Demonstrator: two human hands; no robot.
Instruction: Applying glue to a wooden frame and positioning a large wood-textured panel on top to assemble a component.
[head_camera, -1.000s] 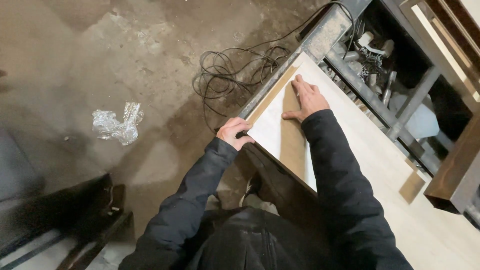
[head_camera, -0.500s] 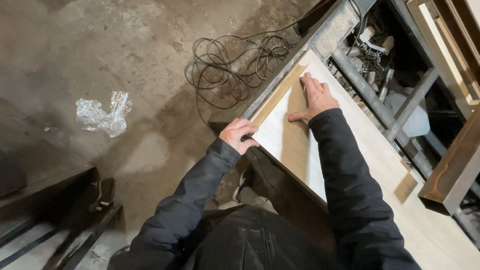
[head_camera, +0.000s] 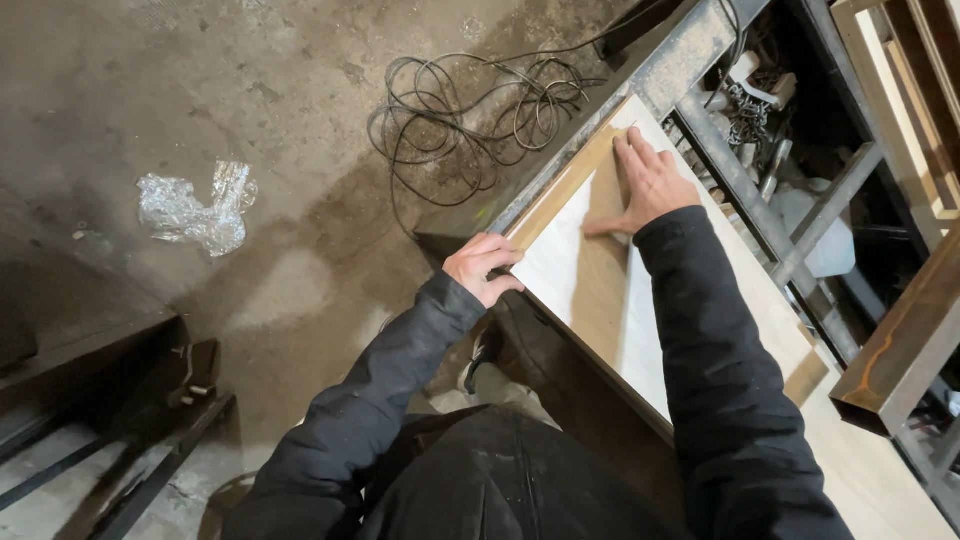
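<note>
Pale wooden panel (head_camera: 590, 290) lies on the tabletop (head_camera: 880, 470), its near-left corner at the edge. Left hand (head_camera: 482, 268) grips that corner, fingers curled and clamped over the panel's edge; right hand (head_camera: 650, 185) lies flat farther up, fingers slightly spread, pressing beside a thin wood strip (head_camera: 560, 190). Coiled black cable (head_camera: 470, 120) and crumpled plastic wrap (head_camera: 195, 208) on the concrete floor, left.

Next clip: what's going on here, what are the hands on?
A person in a dark jacket leans over a pale flat board lying on a metal workbench frame. The left hand grips the board's near corner edge, fingers curled over it. The right hand lies flat and spread on the board's top, beside a thin wooden strip along its edge. A coiled black cable and crumpled clear plastic lie on the concrete floor.
</note>
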